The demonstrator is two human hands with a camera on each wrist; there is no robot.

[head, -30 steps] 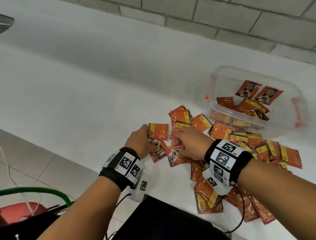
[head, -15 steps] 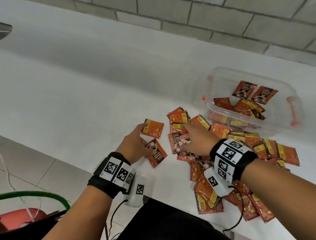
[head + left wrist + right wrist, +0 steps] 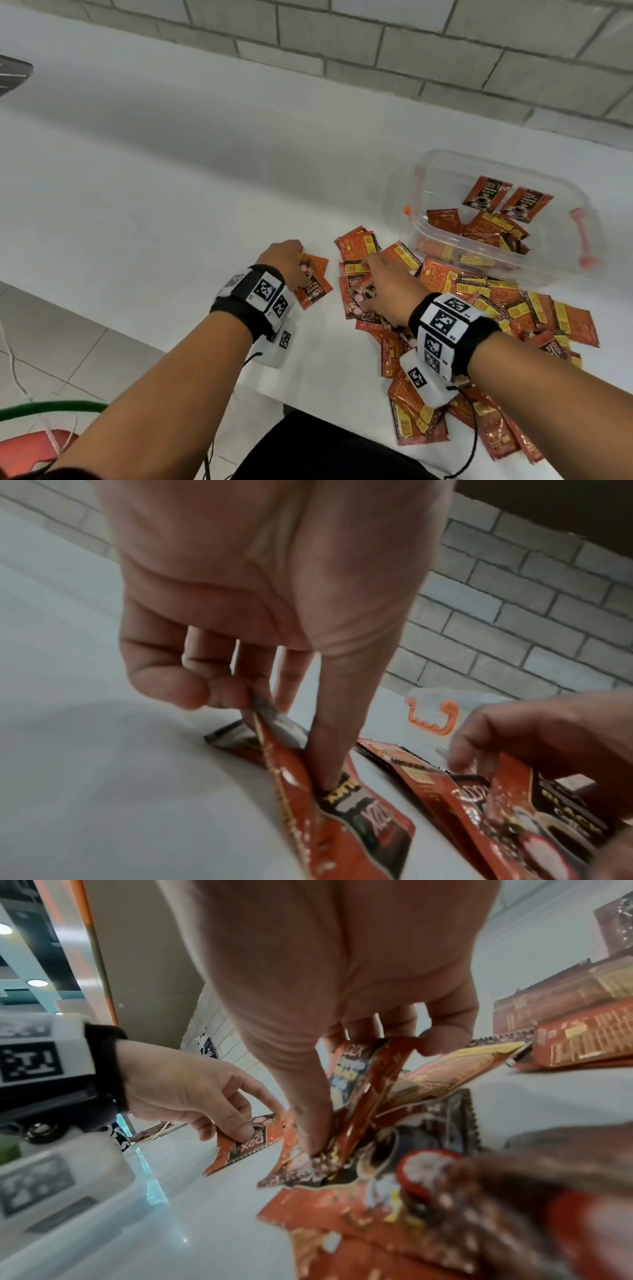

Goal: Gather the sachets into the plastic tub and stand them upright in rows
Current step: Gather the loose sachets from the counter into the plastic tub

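L hand point(image 3: 287, 261) at left edge of the sachet spread, fingers curled, thumb + fingertips pinching a red sachet point(image 3: 294, 772) lifted on edge off the white surface point(image 3: 144, 219); a 2nd sachet point(image 3: 313, 289) lies flat just under/near it. R hand point(image 3: 388, 291) just right of L, on the near-left part of the pile of sachets point(image 3: 479, 308), thumb + fingers gripping a couple of sachets point(image 3: 359, 1085) w/ dark coffee-cup print, bunched & partly raised. Pile spreads over the surface from center to right & toward near edge, mostly flat, overlapping. Clear plastic tub point(image 3: 428, 178) w/ orange clips sits far right, touching pile's far edge; inside, two sachets lean up against far wall, rest lie loose in a heap, no rows. Both wrists wear black bands w/ marker tags. Grey brick wall point(image 3: 411, 51) along the far side.
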